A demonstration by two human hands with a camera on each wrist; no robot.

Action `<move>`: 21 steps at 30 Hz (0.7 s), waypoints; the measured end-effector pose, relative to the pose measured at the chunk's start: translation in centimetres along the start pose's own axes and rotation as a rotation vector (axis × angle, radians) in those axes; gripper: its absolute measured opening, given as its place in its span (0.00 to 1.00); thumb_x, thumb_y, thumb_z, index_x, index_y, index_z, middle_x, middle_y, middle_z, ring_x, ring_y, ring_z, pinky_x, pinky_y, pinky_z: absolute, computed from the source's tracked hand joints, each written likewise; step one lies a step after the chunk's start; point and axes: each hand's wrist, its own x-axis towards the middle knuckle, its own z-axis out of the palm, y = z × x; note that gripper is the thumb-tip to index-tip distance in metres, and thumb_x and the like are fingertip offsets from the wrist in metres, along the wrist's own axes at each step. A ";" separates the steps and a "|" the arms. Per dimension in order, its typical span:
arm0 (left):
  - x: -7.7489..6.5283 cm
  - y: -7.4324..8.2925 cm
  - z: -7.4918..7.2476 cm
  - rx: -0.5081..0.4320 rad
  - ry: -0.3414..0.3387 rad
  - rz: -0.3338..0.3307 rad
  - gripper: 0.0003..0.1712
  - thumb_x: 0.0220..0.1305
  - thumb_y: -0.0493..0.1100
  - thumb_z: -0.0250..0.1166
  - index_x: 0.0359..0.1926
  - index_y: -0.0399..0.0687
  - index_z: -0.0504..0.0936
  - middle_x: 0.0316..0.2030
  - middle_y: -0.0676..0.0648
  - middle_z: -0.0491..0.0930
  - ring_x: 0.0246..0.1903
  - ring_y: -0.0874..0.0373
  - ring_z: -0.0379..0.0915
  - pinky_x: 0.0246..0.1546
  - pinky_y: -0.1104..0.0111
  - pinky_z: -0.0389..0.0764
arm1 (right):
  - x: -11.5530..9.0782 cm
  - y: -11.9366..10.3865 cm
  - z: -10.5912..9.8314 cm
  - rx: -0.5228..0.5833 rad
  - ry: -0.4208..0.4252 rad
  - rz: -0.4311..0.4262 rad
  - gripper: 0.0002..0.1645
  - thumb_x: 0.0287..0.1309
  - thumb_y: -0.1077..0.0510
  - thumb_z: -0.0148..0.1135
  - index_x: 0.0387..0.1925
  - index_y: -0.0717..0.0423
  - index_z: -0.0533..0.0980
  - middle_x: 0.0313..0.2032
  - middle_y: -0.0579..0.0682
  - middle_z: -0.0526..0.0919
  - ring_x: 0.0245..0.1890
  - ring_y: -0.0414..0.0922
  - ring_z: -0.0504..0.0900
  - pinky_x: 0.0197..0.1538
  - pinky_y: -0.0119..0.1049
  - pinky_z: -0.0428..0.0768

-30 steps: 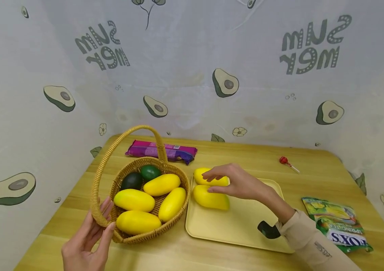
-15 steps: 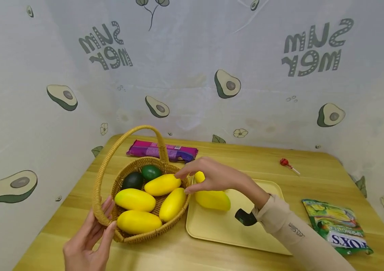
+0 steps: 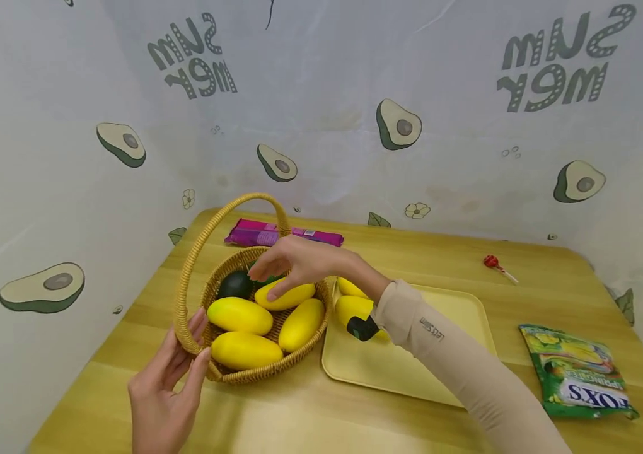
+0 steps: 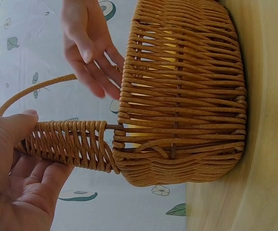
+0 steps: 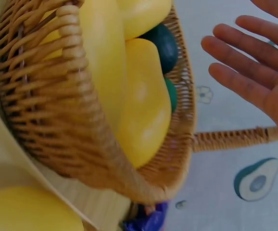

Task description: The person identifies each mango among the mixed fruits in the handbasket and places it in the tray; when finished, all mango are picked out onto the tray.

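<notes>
A wicker basket (image 3: 259, 374) stands on the wooden table with several yellow mangoes (image 3: 246, 350) and two dark green avocado-like fruits, one of them the darker fruit (image 3: 235, 285). My left hand (image 3: 165, 391) grips the base of the basket's handle (image 3: 183, 296), thumb on one side and fingers on the other, as the left wrist view shows. Over the basket hovers my right hand (image 3: 301, 260), fingers spread and holding nothing. In the right wrist view its fingers (image 5: 247, 55) are extended above the fruit. It partly hides one green fruit and a mango in the head view.
Right of the basket lies a yellow tray (image 3: 401, 378) with two mangoes (image 3: 350, 309), partly behind my right forearm. A purple packet (image 3: 250, 233) lies behind the basket. Farther right are a red lollipop (image 3: 490, 261) and a green FOX'S bag (image 3: 577, 372).
My right hand has moved left from over the tray's mangoes to above the basket. The left hand keeps its grip on the handle. The head view has shifted slightly.
</notes>
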 end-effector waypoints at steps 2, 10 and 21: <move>0.0 0.0 0.1 -0.007 0.003 0.000 0.46 0.62 0.15 0.68 0.78 0.47 0.73 0.65 0.37 0.83 0.63 0.59 0.83 0.55 0.73 0.86 | 1.0 0.4 0.2 0.009 -0.036 0.021 0.30 0.68 0.60 0.76 0.66 0.69 0.80 0.62 0.63 0.86 0.62 0.53 0.87 0.68 0.42 0.85; 0.1 0.0 0.1 0.000 0.003 0.009 0.46 0.62 0.15 0.68 0.78 0.48 0.73 0.65 0.38 0.83 0.63 0.59 0.83 0.55 0.73 0.86 | 4.4 2.0 1.8 0.022 -0.104 0.123 0.31 0.66 0.60 0.78 0.67 0.67 0.80 0.63 0.61 0.86 0.61 0.54 0.87 0.65 0.34 0.86; 0.1 0.1 0.1 0.003 -0.001 0.002 0.46 0.62 0.15 0.68 0.78 0.48 0.74 0.65 0.38 0.83 0.63 0.59 0.83 0.55 0.73 0.86 | 6.7 2.2 3.0 0.006 -0.123 0.237 0.33 0.61 0.60 0.81 0.67 0.63 0.81 0.56 0.55 0.89 0.50 0.45 0.91 0.52 0.24 0.87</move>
